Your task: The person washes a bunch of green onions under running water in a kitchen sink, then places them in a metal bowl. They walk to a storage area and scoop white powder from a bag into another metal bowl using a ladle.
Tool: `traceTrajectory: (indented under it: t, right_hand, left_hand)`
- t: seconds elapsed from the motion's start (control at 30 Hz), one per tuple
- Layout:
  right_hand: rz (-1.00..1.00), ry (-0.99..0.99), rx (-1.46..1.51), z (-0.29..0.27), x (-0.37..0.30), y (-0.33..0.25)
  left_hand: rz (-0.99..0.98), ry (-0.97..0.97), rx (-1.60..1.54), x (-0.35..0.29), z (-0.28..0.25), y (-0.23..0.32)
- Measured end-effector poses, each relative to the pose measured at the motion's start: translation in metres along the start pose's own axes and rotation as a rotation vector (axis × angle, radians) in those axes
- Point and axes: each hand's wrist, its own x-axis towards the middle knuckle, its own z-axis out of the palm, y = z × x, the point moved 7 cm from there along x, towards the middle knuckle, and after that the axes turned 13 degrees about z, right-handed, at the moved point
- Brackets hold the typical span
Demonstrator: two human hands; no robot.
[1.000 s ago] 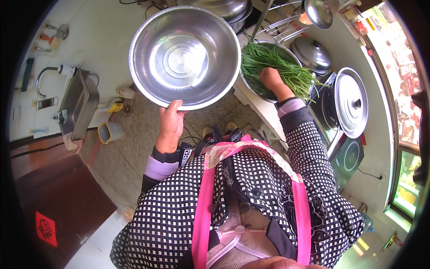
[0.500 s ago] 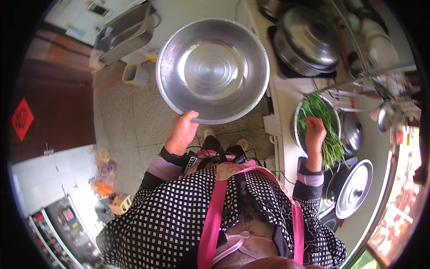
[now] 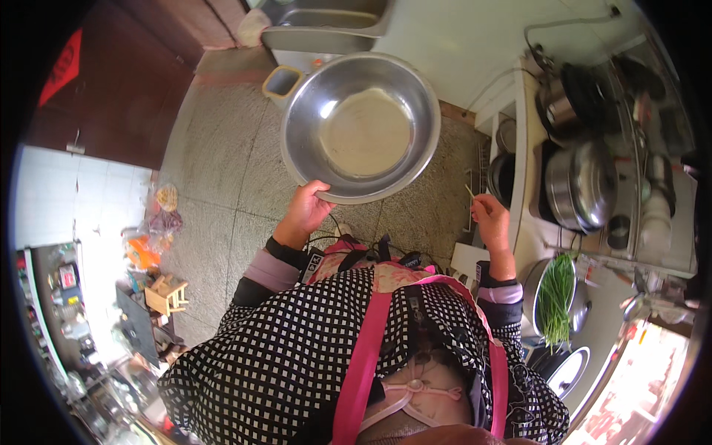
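Observation:
My left hand (image 3: 307, 211) grips the near rim of a wide metal basin (image 3: 423, 122), thumb over the edge. The basin is held out in front of me above the floor, its inside facing up; no solid pieces show in it. To the right of the basin and apart from it, my right hand (image 3: 491, 224) pinches a thin pale sliver (image 3: 469, 191), too small to name. Long green leafy stalks (image 3: 556, 297) lie in a metal bowl (image 3: 531, 291) on the counter, right of my right forearm, some hanging over its edge.
A lidded steel pot (image 3: 582, 185) stands on the counter at right. Ahead is a metal sink (image 3: 326, 37), with a small bin (image 3: 282, 81) on the floor near it. A wooden stool (image 3: 166, 295) and bags (image 3: 142, 252) are at left. Dark cabinet doors (image 3: 119, 81) line the far left.
I have turned left, so the sink is now ahead and the counter has swung back to my right. My right hand has left the greens with a small sliver; the left still carries the basin.

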Motion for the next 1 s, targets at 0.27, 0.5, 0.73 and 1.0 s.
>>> traceTrajectory:
  t: [0.27, 0.5, 0.73, 1.0]
  right_hand:
    - [0.070, -0.111, 0.077, -0.028, 0.052, 0.065]
    - [0.320, -0.213, 0.290, 0.026, 0.247, 0.027]
    - [0.406, -0.049, 0.334, 0.097, 0.471, -0.051]
    - [0.611, 0.330, 0.541, 0.046, 0.523, 0.030]
  left_hand:
    - [0.016, 0.076, 0.177, 0.029, 0.009, -0.067]
    - [0.210, 0.252, 0.246, 0.157, 0.002, -0.016]
    - [0.260, 0.329, 0.131, 0.282, -0.012, 0.057]
    - [0.200, 0.444, 0.162, 0.272, -0.003, 0.057]
